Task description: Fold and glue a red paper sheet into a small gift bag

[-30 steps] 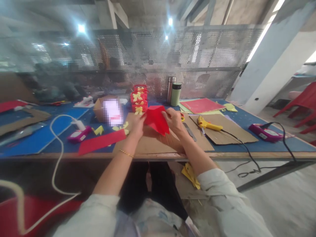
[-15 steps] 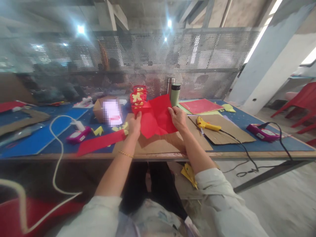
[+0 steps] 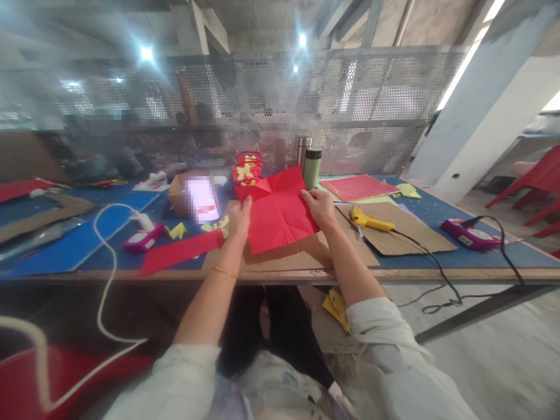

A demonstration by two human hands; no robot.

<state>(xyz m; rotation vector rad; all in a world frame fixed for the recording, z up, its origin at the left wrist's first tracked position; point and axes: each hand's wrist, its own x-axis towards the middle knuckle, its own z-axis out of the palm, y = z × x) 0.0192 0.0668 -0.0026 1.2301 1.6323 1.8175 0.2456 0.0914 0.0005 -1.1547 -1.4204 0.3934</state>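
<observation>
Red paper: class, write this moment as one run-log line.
left hand: grips red paper, left edge | right hand: grips its right edge | red paper: spread, creased | glue gun: on cardboard

At the frame's centre, the left hand and right hand are holding opposite sides of a creased red sheet. Right of centre, a yellow glue gun is lying on brown cardboard.

Counter, back: steel flask just behind green flask, mesh screen beyond. Left: lit phone, display pixelated, in front of brown box. Purple power strip, white plug in it, blue board alongside. Right: yellow glue gun on cardboard, cord over the edge. Red chair past pillar.
</observation>
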